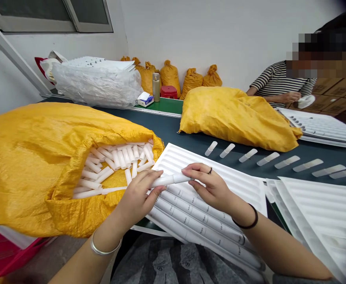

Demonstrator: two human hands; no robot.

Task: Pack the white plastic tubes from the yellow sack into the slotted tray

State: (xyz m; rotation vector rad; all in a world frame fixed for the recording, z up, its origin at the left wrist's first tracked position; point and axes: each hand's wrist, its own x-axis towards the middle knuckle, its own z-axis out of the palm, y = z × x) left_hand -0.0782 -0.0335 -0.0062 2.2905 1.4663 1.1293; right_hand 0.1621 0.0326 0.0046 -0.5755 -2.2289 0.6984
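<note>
Both hands hold a white tube (173, 179) level above a ridged white tray (220, 173). My left hand (140, 193) is closed round its left end, while the fingertips of my right hand (208, 183) pinch its right end. Rows of white tubes with small dark print (202, 217) lie in the near part of the tray, below my hands. Left of my left hand, an open yellow sack (72, 157) holds several short translucent white tubes (122, 157).
Several translucent pieces (267, 158) lie in a row on the dark table surface (161, 122). A yellow sack (234, 114) lies behind them. More white trays (323, 205) are stacked at right. A person in a striped top (279, 83) handles a white item across the table.
</note>
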